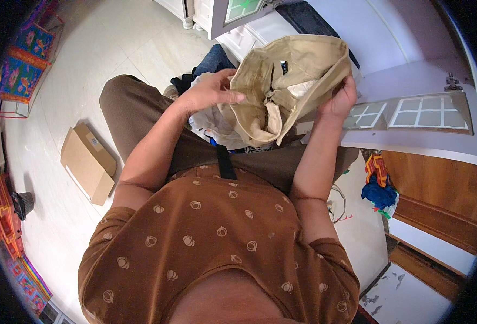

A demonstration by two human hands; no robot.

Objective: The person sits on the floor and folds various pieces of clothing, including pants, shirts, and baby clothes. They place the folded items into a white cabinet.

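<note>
Beige cloth trousers (251, 87) are held up above my lap, with the waistband spread into a wide loop facing me. A small dark label (284, 67) shows inside the waist, and white lining cloth (301, 88) lies in the folds. My left hand (211, 92) grips the left side of the waistband, thumb on the near face and some fingers hidden behind the cloth. At the opposite side, my right hand (341, 97) holds the waistband from outside, its fingertips partly hidden. Beneath the trousers is a whitish bundle (208, 123) that looks like cloth or plastic.
Dark blue cloth (215, 60) lies beyond my left hand. An opened cardboard box (90, 162) rests on the tiled floor (80, 89) at left, near a dark basket (24, 204). White furniture (246, 40) stands ahead. Panelled doors (408, 117) and a wooden cabinet (437, 190) are at right.
</note>
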